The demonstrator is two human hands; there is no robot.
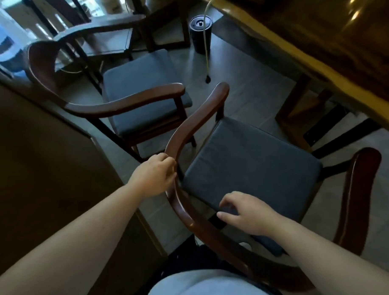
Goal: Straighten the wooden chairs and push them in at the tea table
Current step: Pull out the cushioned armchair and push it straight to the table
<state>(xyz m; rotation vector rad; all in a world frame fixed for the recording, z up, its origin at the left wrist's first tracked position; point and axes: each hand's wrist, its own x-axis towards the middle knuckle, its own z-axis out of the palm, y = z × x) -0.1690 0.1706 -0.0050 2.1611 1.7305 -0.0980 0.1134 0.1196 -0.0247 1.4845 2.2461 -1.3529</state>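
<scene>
A dark wooden armchair [195, 123] with a grey seat cushion [251, 165] stands right in front of me, turned at an angle to the tea table [318, 43] at the upper right. My left hand [154, 173] is closed around the chair's curved left arm rail. My right hand [244, 211] hovers over the back edge of the cushion with its fingers spread, holding nothing. A second matching armchair [125, 101] with a grey cushion stands further left, also away from the table. A third wooden chair [110, 26] is behind it.
A dark cabinet or counter [46, 174] runs along my left side, close to the chairs. A black cylindrical bin [199, 34] sits on the tiled floor by the table, with a thin yellow hose [206, 47] hanging beside it. A table leg [298, 112] stands near the chair's front.
</scene>
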